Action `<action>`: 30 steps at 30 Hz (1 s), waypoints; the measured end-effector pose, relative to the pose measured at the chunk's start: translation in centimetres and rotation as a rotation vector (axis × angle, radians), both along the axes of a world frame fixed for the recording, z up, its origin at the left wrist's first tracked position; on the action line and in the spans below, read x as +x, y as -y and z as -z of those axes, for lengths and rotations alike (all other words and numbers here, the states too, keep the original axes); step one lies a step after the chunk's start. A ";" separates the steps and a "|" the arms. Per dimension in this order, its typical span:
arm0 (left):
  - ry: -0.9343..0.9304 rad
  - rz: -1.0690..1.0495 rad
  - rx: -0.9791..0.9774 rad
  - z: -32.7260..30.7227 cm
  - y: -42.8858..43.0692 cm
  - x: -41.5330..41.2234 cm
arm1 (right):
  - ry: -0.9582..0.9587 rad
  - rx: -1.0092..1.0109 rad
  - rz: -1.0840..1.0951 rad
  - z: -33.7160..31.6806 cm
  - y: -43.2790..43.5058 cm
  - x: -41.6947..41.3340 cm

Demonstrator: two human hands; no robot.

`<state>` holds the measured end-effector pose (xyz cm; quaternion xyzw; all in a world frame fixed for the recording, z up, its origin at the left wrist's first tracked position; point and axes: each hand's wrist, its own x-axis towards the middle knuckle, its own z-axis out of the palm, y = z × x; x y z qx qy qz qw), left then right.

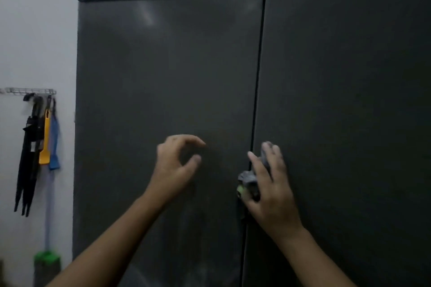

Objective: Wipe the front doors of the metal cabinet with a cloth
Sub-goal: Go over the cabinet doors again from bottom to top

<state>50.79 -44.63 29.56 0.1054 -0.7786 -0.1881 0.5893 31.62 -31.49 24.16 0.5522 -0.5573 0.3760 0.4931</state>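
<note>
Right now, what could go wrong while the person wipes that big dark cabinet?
1. The crumpled grey cloth sits right at the narrow gap between the two dark grey metal cabinet doors, so a fold might catch there.
2. The right hand covers most of the cloth, so bare fingers could smear the right door.
3. Pale streaks low on the left door could get missed.

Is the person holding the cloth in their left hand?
No, the cloth is under the right hand; the left hand holds nothing.

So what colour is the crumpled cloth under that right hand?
The crumpled cloth is grey; head view.
</note>
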 end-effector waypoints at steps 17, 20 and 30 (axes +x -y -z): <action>0.124 -0.277 0.108 4.7 8.7 6.7 | -0.340 0.242 -0.109 -1.2 5.2 4.0; 0.220 -0.217 0.092 5.9 9.5 7.7 | -0.179 0.096 -0.004 -3.5 6.9 5.8; -0.166 -0.002 0.263 4.7 8.7 7.6 | -0.161 0.432 -0.019 -5.8 14.5 12.1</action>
